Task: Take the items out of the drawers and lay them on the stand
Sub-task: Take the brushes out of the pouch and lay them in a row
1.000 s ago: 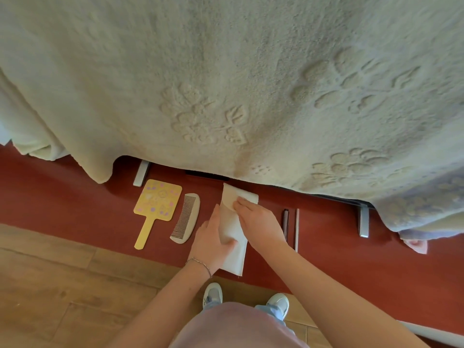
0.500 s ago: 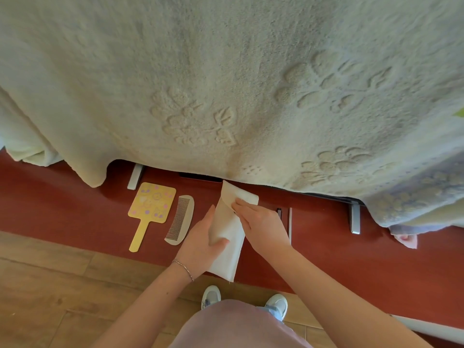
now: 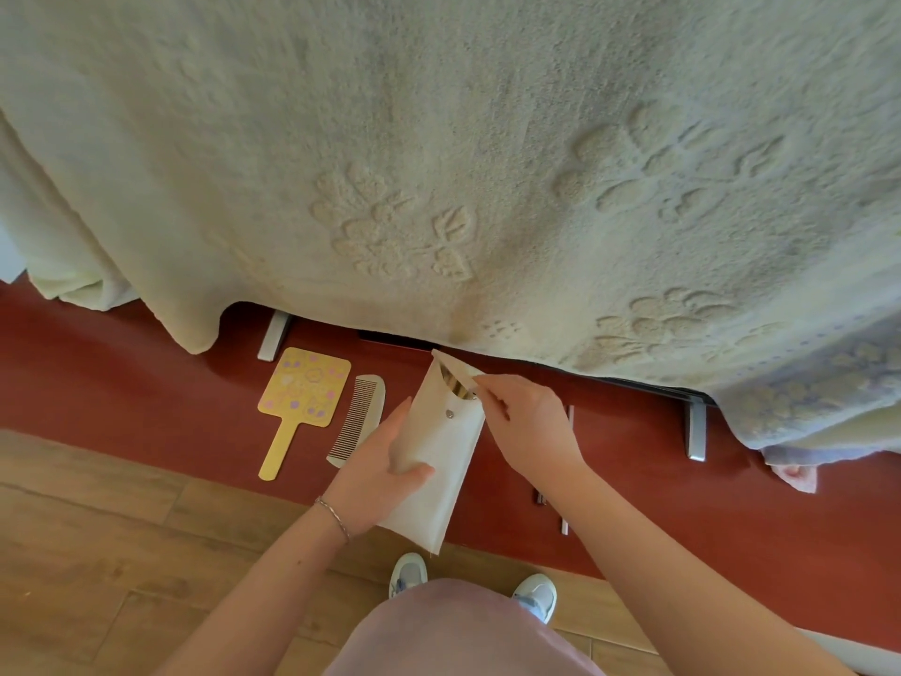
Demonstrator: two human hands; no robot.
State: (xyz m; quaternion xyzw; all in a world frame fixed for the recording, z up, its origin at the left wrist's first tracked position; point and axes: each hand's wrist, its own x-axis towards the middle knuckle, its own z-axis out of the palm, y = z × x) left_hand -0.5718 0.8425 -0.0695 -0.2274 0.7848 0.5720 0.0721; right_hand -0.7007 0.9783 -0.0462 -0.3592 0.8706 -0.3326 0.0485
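Lifting the flap, the right hand [image 3: 529,422] has now opened the pouch [image 3: 439,446] that the left hand [image 3: 378,473] grips; contents show, ready to join the comb [image 3: 358,417] left of them.

A blanket [image 3: 487,163] hangs over the rear of the stand [image 3: 122,383], covering its far edge. On the stand, toward the left, a hand mirror [image 3: 300,402] lies flat with its handle pointing to the near edge. A comb [image 3: 358,419] lies just right of the hand mirror, apart from it. A pouch [image 3: 439,461] is held above the stand, right of the comb, between the left hand [image 3: 378,475] and the right hand [image 3: 529,422]. 2 thin sticks [image 3: 551,500] lie on the stand behind the right forearm, near the near edge.
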